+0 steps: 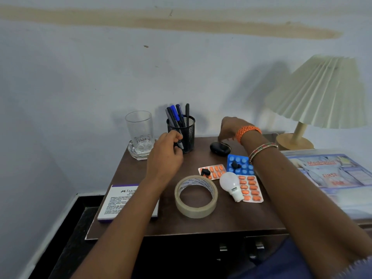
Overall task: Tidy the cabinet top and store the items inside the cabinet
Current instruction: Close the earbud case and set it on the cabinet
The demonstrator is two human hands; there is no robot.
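Nothing stored yet | left hand curling loosely, empty, beside pen holder | right hand reaching, fingertips touching earbud case | tape roll, bulb, pill strips lying between forearms on table.

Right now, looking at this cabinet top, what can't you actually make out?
All in the head view:
- Cabinet inside: hidden, doors shut; only two handles show.
- White box: label partly covered by the left forearm, small print unreadable.
- First aid box: blurred, cut by the right edge.
- Black case: whether the right hand touches it is unclear.
- Left hand: curled by the pen holder; grip unclear.
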